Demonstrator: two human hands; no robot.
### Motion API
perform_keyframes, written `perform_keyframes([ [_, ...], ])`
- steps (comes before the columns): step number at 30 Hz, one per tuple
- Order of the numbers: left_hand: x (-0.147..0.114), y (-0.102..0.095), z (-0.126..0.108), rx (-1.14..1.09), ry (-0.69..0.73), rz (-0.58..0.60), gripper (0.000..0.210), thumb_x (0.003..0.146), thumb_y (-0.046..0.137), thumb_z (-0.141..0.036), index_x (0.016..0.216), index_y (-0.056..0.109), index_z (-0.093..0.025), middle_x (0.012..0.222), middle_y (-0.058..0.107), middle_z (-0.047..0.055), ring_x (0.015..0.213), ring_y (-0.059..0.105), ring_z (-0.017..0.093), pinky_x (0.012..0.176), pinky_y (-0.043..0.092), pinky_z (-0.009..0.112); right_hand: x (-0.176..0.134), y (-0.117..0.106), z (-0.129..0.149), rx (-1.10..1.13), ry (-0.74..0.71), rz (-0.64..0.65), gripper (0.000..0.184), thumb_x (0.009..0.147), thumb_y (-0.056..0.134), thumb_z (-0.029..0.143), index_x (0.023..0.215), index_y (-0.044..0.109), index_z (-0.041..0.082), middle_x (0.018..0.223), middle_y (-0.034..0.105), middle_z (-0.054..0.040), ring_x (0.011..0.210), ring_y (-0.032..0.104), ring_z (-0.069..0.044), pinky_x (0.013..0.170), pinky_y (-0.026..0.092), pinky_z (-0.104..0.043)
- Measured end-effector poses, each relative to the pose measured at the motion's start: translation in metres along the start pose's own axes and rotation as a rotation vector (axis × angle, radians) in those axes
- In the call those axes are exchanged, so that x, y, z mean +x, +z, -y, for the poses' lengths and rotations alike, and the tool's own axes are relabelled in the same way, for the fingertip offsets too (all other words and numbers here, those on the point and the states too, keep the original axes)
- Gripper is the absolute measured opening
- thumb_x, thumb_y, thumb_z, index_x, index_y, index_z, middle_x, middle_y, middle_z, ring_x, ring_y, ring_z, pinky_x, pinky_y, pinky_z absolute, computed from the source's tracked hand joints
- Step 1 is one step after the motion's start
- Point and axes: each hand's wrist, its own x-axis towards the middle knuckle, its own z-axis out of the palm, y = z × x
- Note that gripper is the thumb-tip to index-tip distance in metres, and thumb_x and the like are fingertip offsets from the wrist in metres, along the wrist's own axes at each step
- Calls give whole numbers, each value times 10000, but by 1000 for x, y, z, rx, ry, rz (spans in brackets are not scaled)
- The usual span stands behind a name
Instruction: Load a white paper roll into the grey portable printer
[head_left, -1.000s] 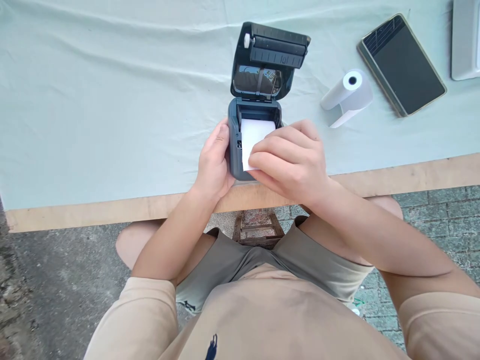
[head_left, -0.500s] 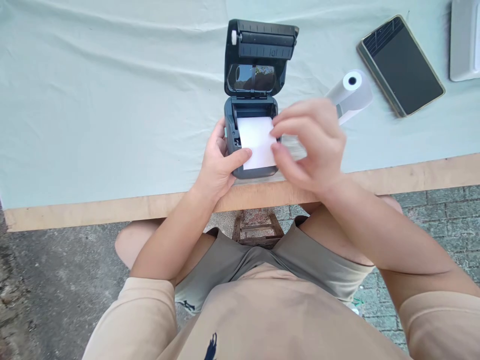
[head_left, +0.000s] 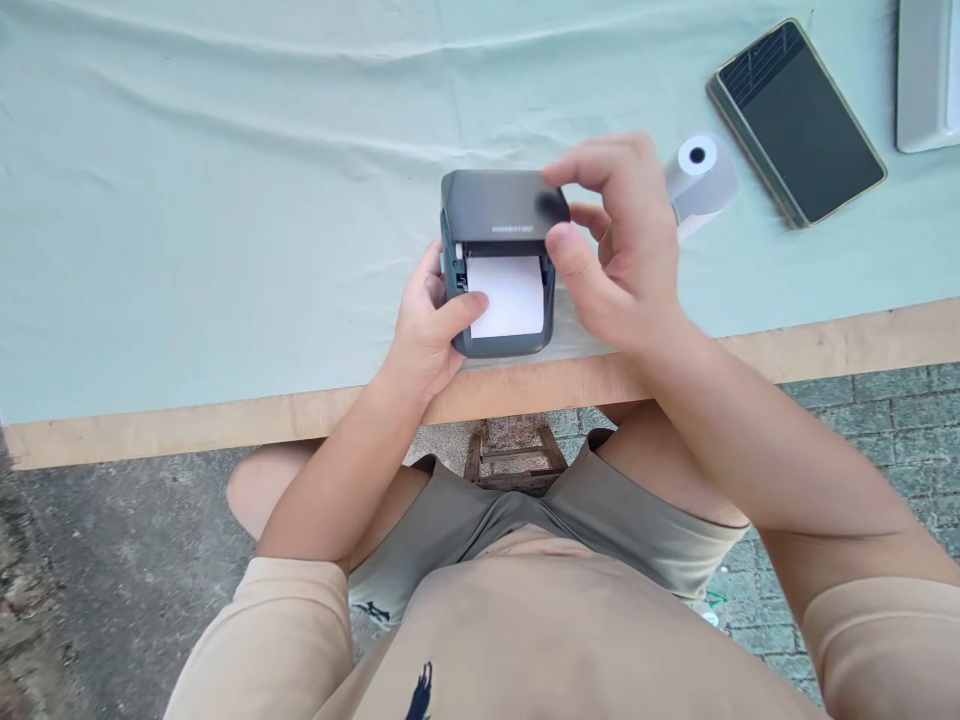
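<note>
A small dark grey portable printer (head_left: 502,347) sits near the table's front edge. Its lid (head_left: 495,205) is partly lowered over the body. White paper (head_left: 510,300) lies out of the opening across the printer's front. My left hand (head_left: 431,330) is wrapped round the printer's left side, its thumb pressing the paper. At the lid's right corner, my right hand (head_left: 619,245) has its thumb and index finger curled on the lid, the other fingers bent behind. What lies inside the printer is hidden by the lid.
Right of my right hand, a white paper roll (head_left: 694,185) lies with a loose end. Beyond it is a phone (head_left: 806,125) in a case, then a grey-white object (head_left: 926,85) cut off by the view. A pale green cloth (head_left: 225,220) covers the table, whose wooden edge (head_left: 187,420) is bare.
The printer's lid has swung down from upright to partly closed. My right hand has gone from the paper's right edge to the lid. My left hand keeps its hold.
</note>
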Motion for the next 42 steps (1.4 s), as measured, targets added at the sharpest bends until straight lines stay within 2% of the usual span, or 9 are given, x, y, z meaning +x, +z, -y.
perform_keyframes([
  [5, 1, -1, 1, -26, 22, 19, 273, 758, 752, -249, 1012, 656, -214, 1070, 762, 45, 1353, 560, 296, 1032, 583, 380, -7, 3, -4, -32, 12, 73, 174, 887, 560, 280, 1061, 547, 273, 1096, 510, -85, 1158, 540, -214, 895, 589, -377],
  [8, 1, -3, 2, -8, 24, 41, 333, 754, 785, -297, 1044, 643, -217, 1125, 752, 56, 1360, 551, 307, 1015, 592, 382, -9, 5, -7, 51, 107, 67, 219, 892, 564, 273, 1109, 544, 280, 1159, 509, -77, 1159, 553, -193, 889, 592, -345],
  [12, 0, -3, 0, 8, 11, 41, 424, 749, 805, -390, 1094, 622, -225, 1158, 736, 75, 1357, 550, 323, 1016, 583, 375, -9, 7, -13, 250, 289, 134, 412, 905, 607, 454, 1269, 462, 325, 1353, 500, -56, 1134, 605, -176, 853, 600, -309],
  [17, -1, 1, -5, 0, -44, 30, 410, 823, 718, -487, 1141, 594, -259, 1201, 713, 70, 1346, 561, 314, 1001, 581, 376, -9, 7, -20, 443, 416, 283, 645, 825, 679, 601, 1337, 392, 336, 1244, 618, -39, 849, 674, -131, 714, 601, -286],
  [26, -1, 2, -7, 15, -5, 47, 336, 832, 706, -445, 1087, 635, -238, 1190, 721, 62, 1323, 582, 305, 993, 582, 373, -10, 5, -24, 418, 422, 284, 647, 814, 722, 521, 1339, 392, 335, 1259, 606, -48, 846, 676, -133, 718, 593, -282],
  [31, 2, 2, -4, -27, -15, -2, 346, 956, 485, -520, 1021, 667, -233, 1179, 731, 58, 1352, 557, 272, 1041, 559, 382, -13, 8, -24, 378, 377, 266, 536, 892, 634, 460, 1346, 386, 321, 1240, 628, -44, 862, 680, -136, 741, 591, -298],
  [35, 4, 2, -1, -30, 25, -22, 308, 988, 460, -456, 1024, 678, -242, 1110, 745, 38, 1348, 562, 242, 1075, 540, 382, -15, 9, -25, 265, 327, 247, 486, 926, 587, 410, 1361, 389, 324, 1243, 636, -39, 870, 683, -138, 730, 586, -298],
  [38, 4, 2, 0, -51, 39, -26, 294, 986, 475, -450, 992, 685, -244, 1040, 746, 26, 1325, 581, 228, 1095, 526, 375, -14, 6, -28, 305, 334, 313, 639, 861, 670, 413, 1409, 349, 338, 1343, 568, -56, 916, 681, -147, 741, 600, -297],
  [42, 5, 1, 2, -38, 33, -48, 278, 974, 504, -453, 968, 687, -245, 997, 738, 24, 1245, 636, 227, 1079, 533, 380, -10, -5, -33, 397, 366, 438, 905, 726, 801, 444, 1470, 299, 329, 1421, 491, -75, 1099, 646, -192, 905, 607, -324],
])
